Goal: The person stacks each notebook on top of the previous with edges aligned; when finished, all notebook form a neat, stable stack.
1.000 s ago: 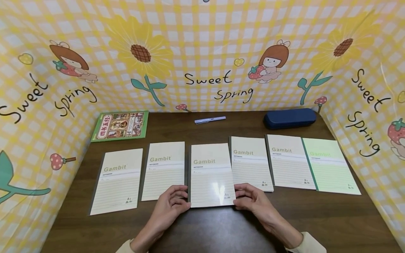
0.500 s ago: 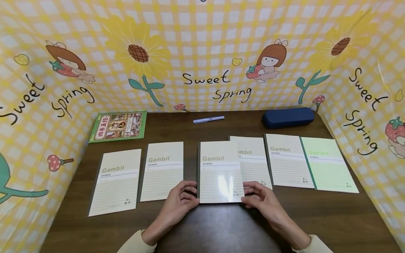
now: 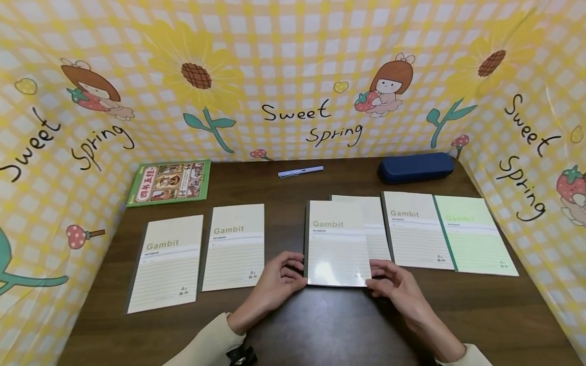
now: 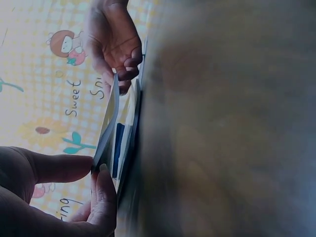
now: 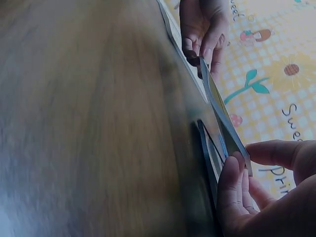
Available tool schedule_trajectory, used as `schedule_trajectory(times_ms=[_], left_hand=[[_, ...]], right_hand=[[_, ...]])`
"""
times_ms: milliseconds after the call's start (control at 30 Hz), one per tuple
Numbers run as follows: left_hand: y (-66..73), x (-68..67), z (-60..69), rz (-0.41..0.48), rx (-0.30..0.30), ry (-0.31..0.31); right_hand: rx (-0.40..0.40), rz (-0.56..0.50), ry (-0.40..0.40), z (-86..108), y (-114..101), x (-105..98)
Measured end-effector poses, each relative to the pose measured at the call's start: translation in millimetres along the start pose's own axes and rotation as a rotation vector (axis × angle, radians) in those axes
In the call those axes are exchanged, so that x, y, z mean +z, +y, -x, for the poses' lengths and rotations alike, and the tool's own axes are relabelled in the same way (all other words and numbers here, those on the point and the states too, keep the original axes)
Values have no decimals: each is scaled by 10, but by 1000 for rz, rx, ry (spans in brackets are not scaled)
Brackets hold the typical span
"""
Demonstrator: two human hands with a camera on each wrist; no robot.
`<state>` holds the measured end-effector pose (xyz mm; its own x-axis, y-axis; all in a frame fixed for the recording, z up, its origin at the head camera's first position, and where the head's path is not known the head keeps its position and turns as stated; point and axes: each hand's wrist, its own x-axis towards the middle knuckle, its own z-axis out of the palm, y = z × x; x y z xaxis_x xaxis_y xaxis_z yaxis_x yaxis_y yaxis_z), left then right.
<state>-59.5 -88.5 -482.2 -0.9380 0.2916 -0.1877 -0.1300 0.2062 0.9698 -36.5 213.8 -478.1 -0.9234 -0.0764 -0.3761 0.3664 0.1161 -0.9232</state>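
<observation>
A cream "Gambit" notebook is held up between both hands, and its near edge bows slightly in the wrist views. My left hand pinches its lower left corner between thumb and fingers; the thumb shows in the left wrist view. At the lower right corner my right hand pinches it the same way, the fingers under it in the right wrist view. Behind it, a second cream notebook lies on the table, its left part and lower part covered by the held one.
Two cream notebooks, one far left and one nearer, lie left of the hands. To the right lie another cream notebook and a green one. Farther back are a picture book, a pen and a blue case.
Both hands have carried the held notebook rightward and slightly away from me. It now overlaps the cream notebook behind it, which was almost fully visible before.
</observation>
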Motion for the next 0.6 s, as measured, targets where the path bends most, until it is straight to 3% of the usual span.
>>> schedule_trajectory(times_ms=[367, 600], left_hand=[[37, 230, -249, -29, 30, -34], [55, 346, -383, -16, 25, -40]], right_hand=[[-3, 6, 84, -7, -21, -251], [-1, 20, 86, -37, -16, -396]])
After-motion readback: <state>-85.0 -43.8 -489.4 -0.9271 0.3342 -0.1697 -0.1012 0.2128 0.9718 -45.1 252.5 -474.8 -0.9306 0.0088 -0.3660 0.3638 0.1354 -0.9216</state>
